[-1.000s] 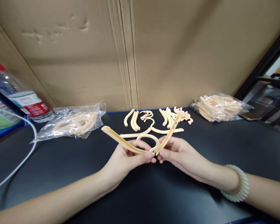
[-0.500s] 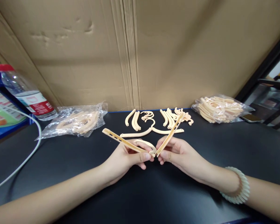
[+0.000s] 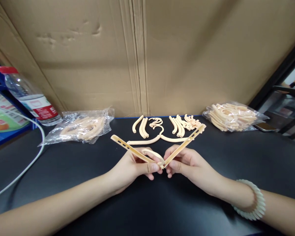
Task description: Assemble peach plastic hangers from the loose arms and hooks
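Note:
My left hand (image 3: 140,164) is closed on a beige slotted hanger arm (image 3: 130,148) and, at its inner end, a curved hanger hook (image 3: 152,152). A second hanger arm (image 3: 180,148) is pinched in my right hand (image 3: 184,160); it slants up to the right. The inner ends of the two arms meet at the hook's base between my fingertips, forming a wide V. Whether they are joined there I cannot tell. Just beyond my hands an assembled hanger (image 3: 147,141) lies on the black table.
Behind it lie several loose hanger arms (image 3: 143,127), more arms (image 3: 179,126), hooks (image 3: 155,122) and small parts (image 3: 193,121). Plastic bags of parts stand left (image 3: 81,127) and right (image 3: 233,116). A bottle (image 3: 36,103), a white cable (image 3: 27,170) and a phone (image 3: 265,127) are at the sides.
The right-hand hanger arm has swung lower and outward, widening the V. Its inner end now sits closer against the hook's base. Both hands keep their hold.

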A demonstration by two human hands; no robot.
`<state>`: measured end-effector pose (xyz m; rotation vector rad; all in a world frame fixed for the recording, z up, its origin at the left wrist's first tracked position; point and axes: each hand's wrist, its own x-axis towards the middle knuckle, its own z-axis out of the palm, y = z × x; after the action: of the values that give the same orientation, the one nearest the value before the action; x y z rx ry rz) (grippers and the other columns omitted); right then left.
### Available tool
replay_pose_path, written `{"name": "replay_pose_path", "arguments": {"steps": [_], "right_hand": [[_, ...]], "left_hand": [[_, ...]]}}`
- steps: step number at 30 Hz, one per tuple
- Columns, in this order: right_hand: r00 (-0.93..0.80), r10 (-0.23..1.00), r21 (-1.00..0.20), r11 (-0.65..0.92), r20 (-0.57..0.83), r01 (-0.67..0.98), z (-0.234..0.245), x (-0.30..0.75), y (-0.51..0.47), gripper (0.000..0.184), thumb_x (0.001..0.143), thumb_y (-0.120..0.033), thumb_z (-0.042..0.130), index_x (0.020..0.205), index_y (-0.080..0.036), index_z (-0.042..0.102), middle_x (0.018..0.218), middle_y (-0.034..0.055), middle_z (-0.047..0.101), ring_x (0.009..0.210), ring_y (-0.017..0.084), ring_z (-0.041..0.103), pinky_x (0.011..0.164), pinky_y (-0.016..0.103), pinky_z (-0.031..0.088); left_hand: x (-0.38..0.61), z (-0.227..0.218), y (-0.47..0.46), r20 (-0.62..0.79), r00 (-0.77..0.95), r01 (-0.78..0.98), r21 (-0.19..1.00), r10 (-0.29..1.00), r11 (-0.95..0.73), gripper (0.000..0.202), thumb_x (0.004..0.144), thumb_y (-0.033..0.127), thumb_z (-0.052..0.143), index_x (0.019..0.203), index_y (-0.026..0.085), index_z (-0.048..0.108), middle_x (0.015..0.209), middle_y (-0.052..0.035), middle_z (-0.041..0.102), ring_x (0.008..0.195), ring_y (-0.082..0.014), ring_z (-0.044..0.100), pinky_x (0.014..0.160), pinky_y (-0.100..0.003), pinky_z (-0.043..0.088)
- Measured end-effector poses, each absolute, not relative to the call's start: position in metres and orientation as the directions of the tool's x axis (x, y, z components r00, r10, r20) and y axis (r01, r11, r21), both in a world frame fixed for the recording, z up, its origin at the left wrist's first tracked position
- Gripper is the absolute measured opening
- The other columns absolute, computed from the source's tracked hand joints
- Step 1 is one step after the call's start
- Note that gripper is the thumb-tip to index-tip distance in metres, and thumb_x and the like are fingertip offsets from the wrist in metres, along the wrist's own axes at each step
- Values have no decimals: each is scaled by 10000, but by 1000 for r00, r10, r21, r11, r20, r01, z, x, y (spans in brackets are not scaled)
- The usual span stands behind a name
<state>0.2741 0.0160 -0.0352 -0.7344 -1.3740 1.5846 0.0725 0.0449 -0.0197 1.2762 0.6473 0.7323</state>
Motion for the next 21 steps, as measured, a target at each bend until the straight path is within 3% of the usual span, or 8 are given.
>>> {"name": "replay_pose_path", "arguments": {"steps": [21], "right_hand": [[-415,901,-979,50,129,-195,-34,275,15,207,841,-338,712,921,-163,636,794,23,638,731,140,609,711,301,528]], "left_hand": [[69,-19,48,-46,662,-133,975,748,178,79,722,185,793,758,148,733,739,-40,671,717,-146,654,528,-161,501]]}}
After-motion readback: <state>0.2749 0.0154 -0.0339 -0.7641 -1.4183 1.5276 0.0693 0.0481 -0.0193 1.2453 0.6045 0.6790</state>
